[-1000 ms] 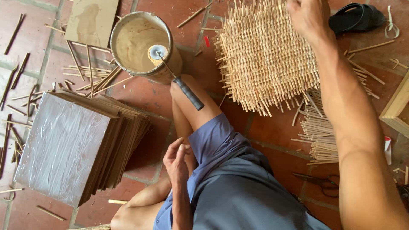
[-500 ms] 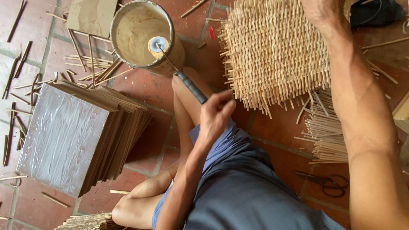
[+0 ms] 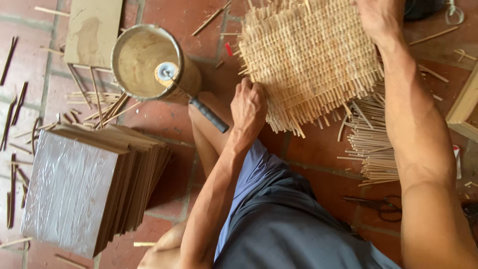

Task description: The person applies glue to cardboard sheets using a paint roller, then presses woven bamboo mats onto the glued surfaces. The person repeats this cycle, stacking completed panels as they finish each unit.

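**A:** What am I handling here?

**B:** A woven bamboo mat (image 3: 308, 60), lying on the brick floor (image 3: 164, 119) ahead of my knees. Most of it looks tightly woven; the near edge bristles with loose, uneven stick ends, so I judge the weave well along and the edge unfinished.

**A:** And my hands?

**B:** My left hand (image 3: 249, 107) sits at the mat's near left corner, fingers curled onto the stick ends there. My right hand (image 3: 381, 17) presses the far right edge; its fingers run out of view, so I cannot tell whether that grip is closed.

**A:** What's around it?

**B:** A bundle of loose sticks (image 3: 371, 144) just right of the mat, scissors (image 3: 378, 205) nearer me. To the left, a bucket (image 3: 149, 62) of pale paste with a dark-handled brush (image 3: 199, 107) resting in it, and a stack of thin boards (image 3: 84, 189).
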`<state>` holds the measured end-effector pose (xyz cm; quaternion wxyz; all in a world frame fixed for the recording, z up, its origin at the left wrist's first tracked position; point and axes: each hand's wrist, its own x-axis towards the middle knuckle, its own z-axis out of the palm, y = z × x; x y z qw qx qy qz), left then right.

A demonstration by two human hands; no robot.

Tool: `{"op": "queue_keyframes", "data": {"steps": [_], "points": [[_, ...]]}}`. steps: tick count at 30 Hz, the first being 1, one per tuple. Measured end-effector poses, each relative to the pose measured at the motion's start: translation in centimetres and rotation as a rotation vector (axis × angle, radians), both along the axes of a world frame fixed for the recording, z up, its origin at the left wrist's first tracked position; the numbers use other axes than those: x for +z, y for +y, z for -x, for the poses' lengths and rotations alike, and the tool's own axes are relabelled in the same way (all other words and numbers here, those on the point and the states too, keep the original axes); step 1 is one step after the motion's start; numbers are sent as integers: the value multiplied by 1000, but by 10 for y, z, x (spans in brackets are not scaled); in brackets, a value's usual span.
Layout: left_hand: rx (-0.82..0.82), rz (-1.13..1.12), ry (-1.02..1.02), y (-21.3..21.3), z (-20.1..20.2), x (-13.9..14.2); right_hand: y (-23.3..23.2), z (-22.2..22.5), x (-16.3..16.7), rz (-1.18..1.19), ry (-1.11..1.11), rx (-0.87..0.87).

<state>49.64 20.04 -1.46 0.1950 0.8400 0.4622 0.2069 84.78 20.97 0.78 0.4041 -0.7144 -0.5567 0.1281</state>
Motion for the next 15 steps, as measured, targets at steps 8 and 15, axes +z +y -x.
{"op": "queue_keyframes", "data": {"steps": [8,15], "points": [[44,-16,-78,-3,3,27,-77,-31,-46,200,87,-276],[161,482,-516,-2,-3,36,-74,-14,-39,410,55,-271]]}}
